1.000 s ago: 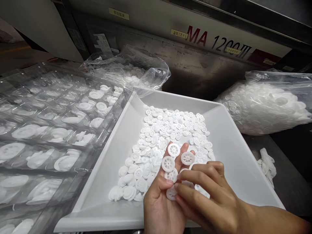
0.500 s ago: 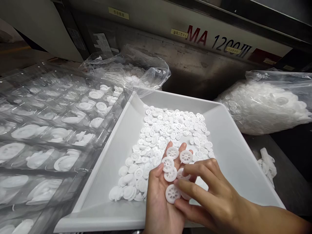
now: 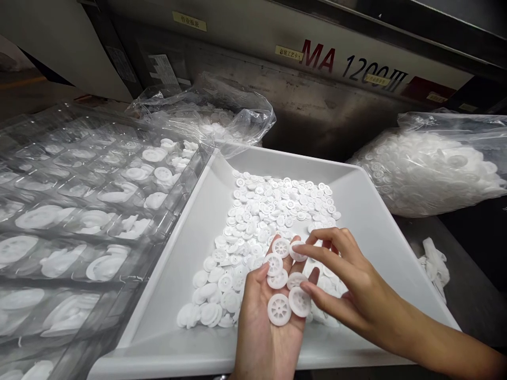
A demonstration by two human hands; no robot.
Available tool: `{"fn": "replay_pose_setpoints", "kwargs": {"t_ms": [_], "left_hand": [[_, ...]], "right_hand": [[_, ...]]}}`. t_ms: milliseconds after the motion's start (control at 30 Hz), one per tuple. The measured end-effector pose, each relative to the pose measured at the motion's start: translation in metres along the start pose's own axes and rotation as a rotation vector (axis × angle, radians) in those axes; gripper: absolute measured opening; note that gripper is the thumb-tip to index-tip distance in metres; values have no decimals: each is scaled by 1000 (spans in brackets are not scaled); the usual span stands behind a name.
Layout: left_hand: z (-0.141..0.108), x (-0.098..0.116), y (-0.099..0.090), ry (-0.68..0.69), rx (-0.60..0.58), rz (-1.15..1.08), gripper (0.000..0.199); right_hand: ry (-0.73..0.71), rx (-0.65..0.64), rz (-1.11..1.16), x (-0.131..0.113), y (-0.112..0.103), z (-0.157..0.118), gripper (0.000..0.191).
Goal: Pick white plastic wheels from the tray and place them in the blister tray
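Observation:
My left hand (image 3: 264, 322) is palm up above the tray, cradling several white plastic gear wheels (image 3: 279, 309) with spoked centres. Its thumb rests against one wheel at the left side of the pile. Over the fingers comes my right hand (image 3: 348, 277) from the right, its thumb and fingers spread apart. A fingertip of it touches the upper right wheel (image 3: 298, 251), and the thumb is at the edge of the lower right wheel (image 3: 300, 302). Beneath both hands, the grey-white tray (image 3: 154, 316) holds a spread of loose small wheels (image 3: 253, 216).
At left stands a clear compartment tray (image 3: 158, 240) with white plastic parts in its pockets. An open clear bag (image 3: 253, 113) of parts lies behind. A full bag (image 3: 431, 174) sits at right, near a white cloth-like item (image 3: 435, 264). A machine panel (image 3: 253, 31) spans the back.
My right hand has lifted and shifted from the lower wheels toward the upper right one, with its fingers spread wider. The lower right wheel now shows its spoked face. My left hand stays in place.

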State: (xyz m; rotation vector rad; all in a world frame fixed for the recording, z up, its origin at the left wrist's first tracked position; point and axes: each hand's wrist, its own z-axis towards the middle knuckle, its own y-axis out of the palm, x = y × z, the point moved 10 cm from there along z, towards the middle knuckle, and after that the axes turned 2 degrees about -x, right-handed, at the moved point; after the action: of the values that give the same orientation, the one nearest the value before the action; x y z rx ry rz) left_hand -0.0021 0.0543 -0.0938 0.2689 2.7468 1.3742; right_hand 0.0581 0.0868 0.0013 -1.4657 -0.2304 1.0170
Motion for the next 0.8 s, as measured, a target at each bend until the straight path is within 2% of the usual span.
{"fn": "replay_pose_setpoints", "kwargs": {"t_ms": [167, 400, 800], "left_hand": [[-1, -3, 2, -26, -21, 11, 56], [-2, -2, -5, -19, 40, 25, 57], [-5, -2, -2, -58, 72, 21, 53]], "right_hand": [[125, -38, 79, 18, 4, 4, 34], [106, -13, 158, 20, -2, 9, 29], [159, -41, 175, 30, -2, 10, 26]]}}
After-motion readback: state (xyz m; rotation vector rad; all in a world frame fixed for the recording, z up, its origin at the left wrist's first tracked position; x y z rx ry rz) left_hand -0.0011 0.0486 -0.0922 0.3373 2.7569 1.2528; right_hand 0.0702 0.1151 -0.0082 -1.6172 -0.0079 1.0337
